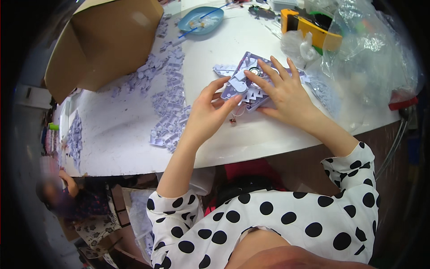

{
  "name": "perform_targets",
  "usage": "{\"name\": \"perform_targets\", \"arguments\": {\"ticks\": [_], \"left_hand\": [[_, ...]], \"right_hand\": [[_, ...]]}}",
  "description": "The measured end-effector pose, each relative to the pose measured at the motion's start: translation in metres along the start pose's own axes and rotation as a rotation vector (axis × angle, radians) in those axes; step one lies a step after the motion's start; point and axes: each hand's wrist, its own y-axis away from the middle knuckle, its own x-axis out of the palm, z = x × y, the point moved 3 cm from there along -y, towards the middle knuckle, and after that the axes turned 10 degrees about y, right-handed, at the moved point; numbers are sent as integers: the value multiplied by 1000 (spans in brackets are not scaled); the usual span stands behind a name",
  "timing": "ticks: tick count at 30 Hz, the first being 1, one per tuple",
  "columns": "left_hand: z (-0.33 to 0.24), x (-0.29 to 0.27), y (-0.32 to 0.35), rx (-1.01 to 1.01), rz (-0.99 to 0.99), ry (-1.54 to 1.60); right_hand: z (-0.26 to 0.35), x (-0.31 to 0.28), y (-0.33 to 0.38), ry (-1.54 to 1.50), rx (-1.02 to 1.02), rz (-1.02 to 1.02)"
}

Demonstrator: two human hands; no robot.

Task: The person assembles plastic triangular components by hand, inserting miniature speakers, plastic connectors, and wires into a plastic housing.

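A light purple plastic casing [246, 57] lies tilted on the table in front of me, with a round part and small pieces inside it. My left hand [207, 112] pinches a pale purple plastic piece [238, 85] over the casing's left side, thumb and fingertips against it. Across the casing's right side my right hand [286, 95] rests with its fingers spread, one fingertip near the pale piece and the thumb by the near edge. Thin wires run from the casing to a small dark part [232, 121] on the table.
Many loose purple plastic parts [168, 107] spread on the left beside a tipped cardboard box [103, 45]. A blue dish [210, 28], a yellow-and-black tool [313, 33] and clear plastic bags [371, 54] stand farther off. Another person [67, 193] sits at the lower left.
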Motion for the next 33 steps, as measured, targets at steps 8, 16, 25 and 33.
{"name": "perform_targets", "arguments": {"ticks": [8,16,25,33], "left_hand": [[11,-22,-69,-466,-301,520],[36,-27,-135,-172,-98,-378],[20,3,-76,-321,-92,37],[31,1,-42,-351,-155,282]], "right_hand": [[-14,-39,15,-63,148,-103],[52,-22,83,-1849,1043,-156],[25,0,36,-2051,1344,107],[2,20,-4,-1807,1221,261]]}}
